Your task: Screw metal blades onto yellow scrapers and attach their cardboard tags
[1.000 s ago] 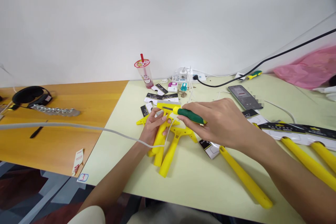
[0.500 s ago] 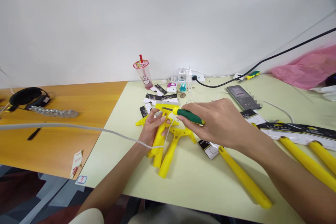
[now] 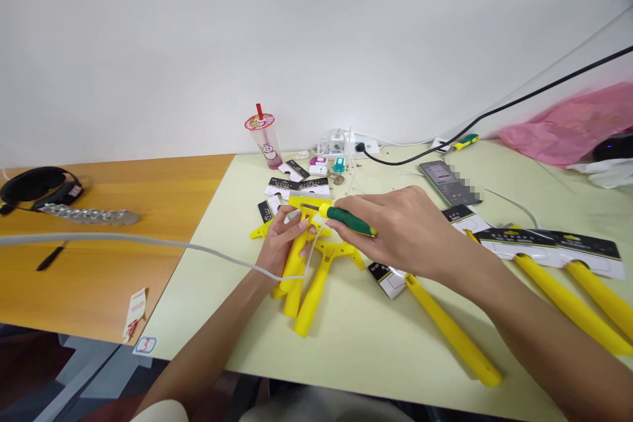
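Note:
My left hand (image 3: pixel 281 242) is closed around a yellow scraper (image 3: pixel 295 252) with a metal blade across its wide head. In my right hand (image 3: pixel 398 227) is a screwdriver (image 3: pixel 351 219) with a green and yellow handle. Its shaft points left, and the tip lies over the scraper's head; I cannot tell whether it sits in a screw. Beneath and beside the held scraper lie other yellow scrapers, one with its handle (image 3: pixel 314 300) slanting toward me. A carded yellow scraper (image 3: pixel 452 330) lies under my right forearm.
A cup with a red straw (image 3: pixel 264 142) stands near the wall beside a power strip (image 3: pixel 341 144). A phone (image 3: pixel 448 183), more carded scrapers (image 3: pixel 548 290) and a pink bag (image 3: pixel 568 122) lie right. A pale cable (image 3: pixel 198 245) crosses before my left arm. Headgear (image 3: pixel 42 188) rests on the wooden table.
The whole view has shifted slightly, so everything appears a little further left. Both hands keep their grips, and the screwdriver stays at the scraper's head.

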Demonstrator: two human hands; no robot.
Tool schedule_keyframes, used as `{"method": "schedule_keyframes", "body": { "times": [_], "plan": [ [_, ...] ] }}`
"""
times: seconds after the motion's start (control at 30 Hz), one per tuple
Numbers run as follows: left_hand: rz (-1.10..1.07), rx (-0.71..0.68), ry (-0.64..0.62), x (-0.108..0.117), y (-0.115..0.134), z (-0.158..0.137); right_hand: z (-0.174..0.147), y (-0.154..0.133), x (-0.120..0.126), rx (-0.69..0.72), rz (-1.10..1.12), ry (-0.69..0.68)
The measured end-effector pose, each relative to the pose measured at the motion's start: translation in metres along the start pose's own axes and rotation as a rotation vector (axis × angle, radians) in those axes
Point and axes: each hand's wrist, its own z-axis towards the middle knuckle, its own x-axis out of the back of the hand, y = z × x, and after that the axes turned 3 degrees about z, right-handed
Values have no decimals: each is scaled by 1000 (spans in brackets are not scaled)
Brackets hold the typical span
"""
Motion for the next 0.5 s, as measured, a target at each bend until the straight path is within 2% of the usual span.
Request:
{"method": "schedule_keyframes", "body": {
  "times": [0.23, 0.37, 0.5],
  "plan": [
    [32, 11, -21, 0, -1, -1, 0, -1, -1, -47, -57, -3],
    [44, -5, -20, 1, -1, -1, 3, -1, -2, -154, -16, 33],
    [36, -12, -18, 0, 0, -1, 5, 0, -2, -261, 51, 11]
  ]
}}
